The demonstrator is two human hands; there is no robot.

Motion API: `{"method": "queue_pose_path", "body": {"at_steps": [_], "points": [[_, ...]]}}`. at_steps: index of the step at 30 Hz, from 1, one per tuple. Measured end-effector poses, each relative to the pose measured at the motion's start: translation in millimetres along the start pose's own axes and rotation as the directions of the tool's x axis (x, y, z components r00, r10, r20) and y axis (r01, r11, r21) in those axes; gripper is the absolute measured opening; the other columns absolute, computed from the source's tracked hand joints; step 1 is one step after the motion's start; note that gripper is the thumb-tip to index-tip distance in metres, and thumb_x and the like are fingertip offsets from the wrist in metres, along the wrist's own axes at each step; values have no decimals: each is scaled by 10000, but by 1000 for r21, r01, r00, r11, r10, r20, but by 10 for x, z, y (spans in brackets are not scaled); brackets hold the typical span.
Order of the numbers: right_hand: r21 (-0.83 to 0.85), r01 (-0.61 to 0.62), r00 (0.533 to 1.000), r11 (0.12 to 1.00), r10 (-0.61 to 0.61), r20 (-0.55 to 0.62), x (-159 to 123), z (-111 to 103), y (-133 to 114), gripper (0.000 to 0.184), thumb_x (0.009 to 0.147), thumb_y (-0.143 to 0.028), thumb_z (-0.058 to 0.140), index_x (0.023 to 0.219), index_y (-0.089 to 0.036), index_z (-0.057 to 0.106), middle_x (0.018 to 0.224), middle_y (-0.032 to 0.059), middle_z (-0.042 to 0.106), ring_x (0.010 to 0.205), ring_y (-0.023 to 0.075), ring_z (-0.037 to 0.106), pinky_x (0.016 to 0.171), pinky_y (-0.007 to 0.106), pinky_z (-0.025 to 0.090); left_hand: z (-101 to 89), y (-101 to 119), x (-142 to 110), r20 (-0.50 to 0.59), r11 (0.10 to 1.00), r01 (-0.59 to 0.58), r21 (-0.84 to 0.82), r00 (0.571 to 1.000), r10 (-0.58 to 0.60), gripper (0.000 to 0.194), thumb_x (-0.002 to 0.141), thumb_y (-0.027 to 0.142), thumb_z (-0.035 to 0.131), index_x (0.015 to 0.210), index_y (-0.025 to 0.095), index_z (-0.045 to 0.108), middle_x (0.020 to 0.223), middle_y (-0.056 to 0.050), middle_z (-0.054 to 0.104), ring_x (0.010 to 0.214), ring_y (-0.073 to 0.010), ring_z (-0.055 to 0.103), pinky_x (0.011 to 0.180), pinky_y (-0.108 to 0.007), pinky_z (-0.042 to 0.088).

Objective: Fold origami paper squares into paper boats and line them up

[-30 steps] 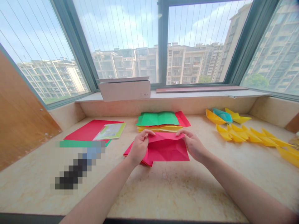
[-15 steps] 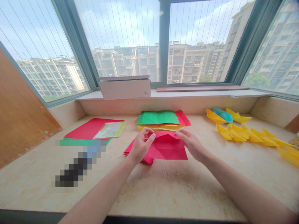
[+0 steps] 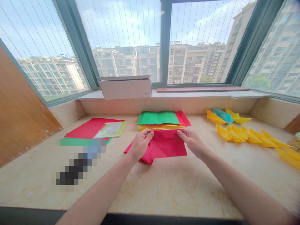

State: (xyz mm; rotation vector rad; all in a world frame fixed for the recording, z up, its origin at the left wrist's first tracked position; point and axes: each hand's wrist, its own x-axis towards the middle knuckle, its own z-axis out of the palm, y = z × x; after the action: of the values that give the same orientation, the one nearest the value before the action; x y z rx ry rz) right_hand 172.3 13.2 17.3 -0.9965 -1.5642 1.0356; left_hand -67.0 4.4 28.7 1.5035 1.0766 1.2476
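A red sheet of paper (image 3: 167, 145) with crease lines is stretched between my two hands. My left hand (image 3: 142, 143) pinches its upper left edge, thumb on the near side. At the upper right corner my right hand (image 3: 191, 140) pinches it the same way. Beneath my left hand lies a small stack of folded red paper (image 3: 146, 157), partly hidden by the hand and the held sheet. Just behind the hands rests a pile with creased green paper (image 3: 158, 117) on top, red paper (image 3: 184, 118) at its right and yellow paper (image 3: 161, 127) at its front.
Several yellow folded paper boats (image 3: 241, 133) line the right side, with a teal boat (image 3: 222, 115) behind them. At left lie red sheets (image 3: 91, 128) under a clear packet (image 3: 111, 129), near a blurred-out object (image 3: 77, 165). A white box (image 3: 126, 88) stands on the window ledge.
The raised fold at the top of the red sheet has flattened, and its lower edge has come up slightly. Both hands keep their pinch on it.
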Motion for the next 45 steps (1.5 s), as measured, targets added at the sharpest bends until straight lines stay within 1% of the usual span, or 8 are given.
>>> {"method": "queue_pose_path", "body": {"at_steps": [10,19,22,25,29,37,41,45], "points": [[-123,18,998,992,-25,-52,-73,100,35,511,895,-616,509,781,-162,715,694,49,694,647,208,611,543,284,449,-20,-77,12,76,999,-9,37,997,6,307,808,450,689,837,145,666,729,-11,672,659,-134,595,617,-229,441],[-283,23,1000,959,-28,-12,-57,81,56,430,949,-502,484,801,-163,704,762,55,733,677,208,660,581,288,482,-23,-7,-7,111,950,-136,282,988,109,258,890,363,599,846,150,738,842,-50,757,763,-189,671,713,-266,504],[-414,104,992,905,-127,-29,-46,44,111,257,920,-383,574,980,-180,720,974,76,760,887,242,696,757,335,522,-39,1,-32,138,868,-232,438,972,189,215,899,322,594,864,175,746,855,-34,764,786,-190,680,746,-266,494],[-524,253,964,813,-258,65,-68,67,116,286,892,-315,639,1150,-201,685,1172,94,721,1084,266,650,913,391,482,-7,-7,-84,211,800,-328,502,944,255,212,919,313,570,902,202,749,888,-28,768,804,-189,684,760,-262,487],[-577,440,898,688,-334,286,-140,211,33,153,940,-266,596,971,-240,744,934,41,775,878,224,681,876,384,454,67,-22,-152,306,775,-385,501,917,258,241,928,330,553,830,211,738,814,-39,752,743,-197,673,692,-262,468],[-608,373,925,701,-334,182,-164,364,61,155,878,-145,652,795,-215,763,736,21,756,694,178,663,779,310,440,74,-95,-153,320,775,-373,510,919,232,342,943,385,504,751,187,705,711,-37,714,666,-189,632,614,-253,417],[-617,386,921,685,-323,218,-111,286,75,105,862,-204,685,816,-226,776,726,20,755,695,183,658,746,295,434,12,-83,-125,372,771,-397,499,901,223,424,966,409,455,711,164,688,651,-29,661,610,-168,576,576,-245,384],[-610,276,961,743,-214,174,-64,121,18,127,859,-191,660,793,-210,768,736,19,749,695,174,650,671,260,433,-53,-35,-80,335,819,-361,446,916,221,446,956,439,469,691,151,684,613,-17,601,579,-148,508,558,-237,371]]}}
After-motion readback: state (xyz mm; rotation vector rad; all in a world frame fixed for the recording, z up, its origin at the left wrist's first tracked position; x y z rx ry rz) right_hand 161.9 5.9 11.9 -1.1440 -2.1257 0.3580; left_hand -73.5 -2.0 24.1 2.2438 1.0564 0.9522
